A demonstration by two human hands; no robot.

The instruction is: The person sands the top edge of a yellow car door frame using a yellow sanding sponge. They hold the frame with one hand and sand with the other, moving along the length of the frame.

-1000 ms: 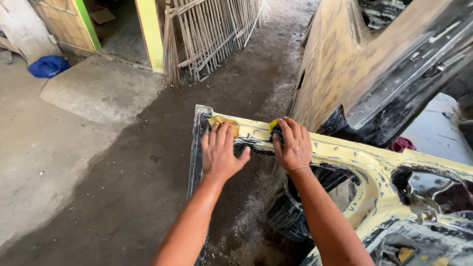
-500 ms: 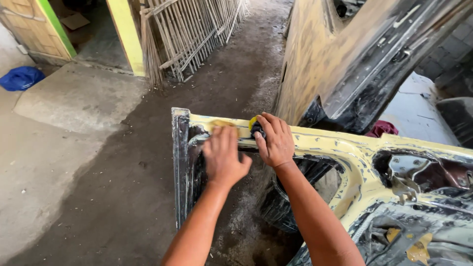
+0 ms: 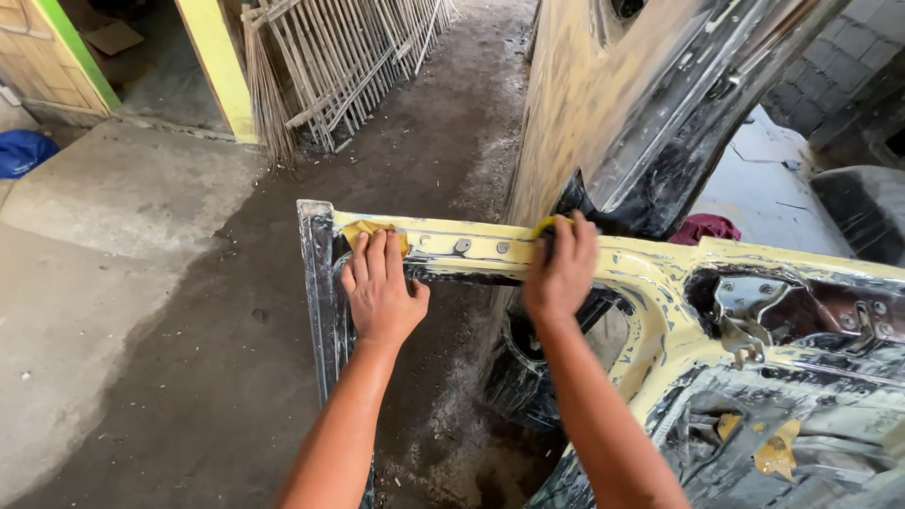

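So, head view only: left hand (image 3: pixel 380 287) laid flat, fingers together, pressing a scrap of yellowish sandpaper (image 3: pixel 363 232) against the top edge of the car door panel (image 3: pixel 650 283), right by its near corner. Right hand (image 3: pixel 561 269) further along the same edge, grip closed around a dark sanding block with a yellow rim (image 3: pixel 545 226), knuckles up, pad face hidden under the palm so can't tell how flat it sits.

For doing this well, probably: keep the block square to the edge, light even pressure, long strokes along the rail rather than across, and go easy around the small bolt heads (image 3: pixel 462 246) between the two hands so nothing snags. Flat palm on the paper looks right for spreading pressure.

Materials: panel is bare dark metal smeared with patchy pale yellow filler or primer, matte and chalky, scuffed through in streaks. Cut-outs and a shiny hinge bracket (image 3: pixel 745 306) further right. Car body (image 3: pixel 603 104) behind, same yellow-over-black mess. Dusty concrete floor (image 3: pixel 141 311), a stack of grey metal grilles (image 3: pixel 349 57) leaning at the back, blue bag (image 3: pixel 24 151) off to the far left
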